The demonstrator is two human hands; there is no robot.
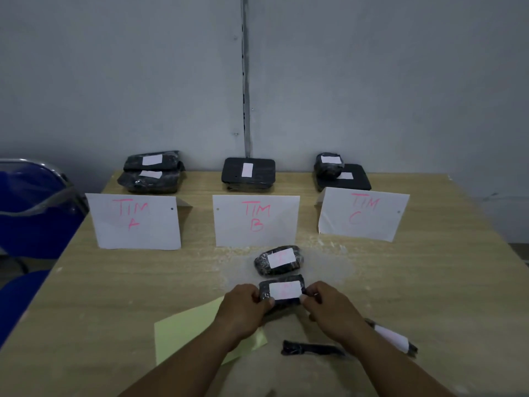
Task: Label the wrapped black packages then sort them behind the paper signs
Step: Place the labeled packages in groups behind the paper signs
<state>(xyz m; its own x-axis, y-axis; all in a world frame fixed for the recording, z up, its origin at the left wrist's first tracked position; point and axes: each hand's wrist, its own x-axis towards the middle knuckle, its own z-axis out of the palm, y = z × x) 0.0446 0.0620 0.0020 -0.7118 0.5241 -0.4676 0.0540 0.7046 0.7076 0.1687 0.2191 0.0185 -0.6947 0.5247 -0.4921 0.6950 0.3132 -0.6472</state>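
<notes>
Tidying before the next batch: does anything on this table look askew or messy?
The TIM C sign stands skewed, its top edge sloping down rightward, unlike the TIM A sign and TIM B sign. Pale powdery specks dot the table before them. A black scrap lies loose near the marker.

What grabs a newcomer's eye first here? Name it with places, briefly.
Three white paper signs lettered in pink, TIM A, TIM B and TIM C, stand in a row across the table, with labelled black packages behind each. Nearer the camera, the left hand and right hand grip a small package by its ends; a second package lies just beyond it, in front of TIM B.
</notes>
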